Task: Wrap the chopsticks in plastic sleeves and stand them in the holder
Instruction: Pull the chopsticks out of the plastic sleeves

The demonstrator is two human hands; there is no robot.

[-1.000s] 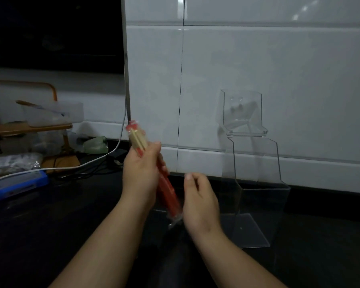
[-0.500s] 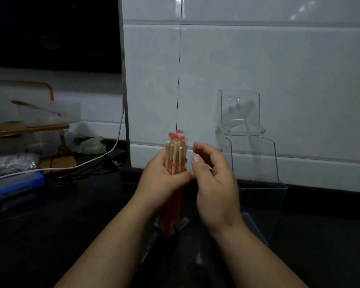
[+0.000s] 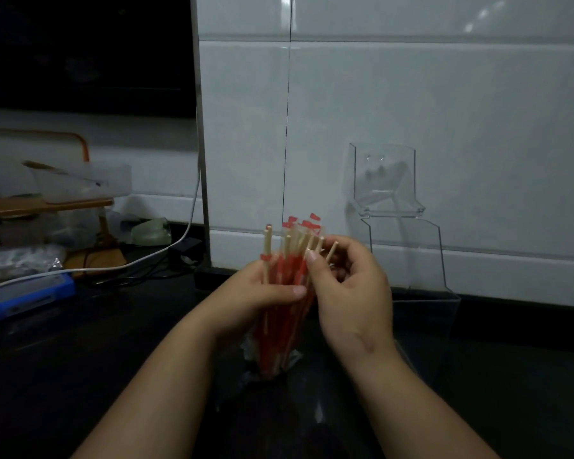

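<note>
While the chopsticks point(image 3: 280, 339) stand bundled upright at the frame's centre, lower ends down at the dark counter point(image 3: 80, 366), the left hand point(image 3: 259, 298) grips their middle, thumb laid across the front. The right hand point(image 3: 353, 293) curls round the fanned upper ends, thumb pressed on them and one stick poking out between its fingers. The clear holder point(image 3: 411, 260) stands right of centre.

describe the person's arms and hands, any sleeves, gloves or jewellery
Both are bare. The left hand and right hand wear no gloves, and no rings show. The left forearm and right forearm run uncovered to the bottom of the picture: no sleeve, watch or bracelet in sight. The thumbnails look short and plain, though the light is dim.
</note>
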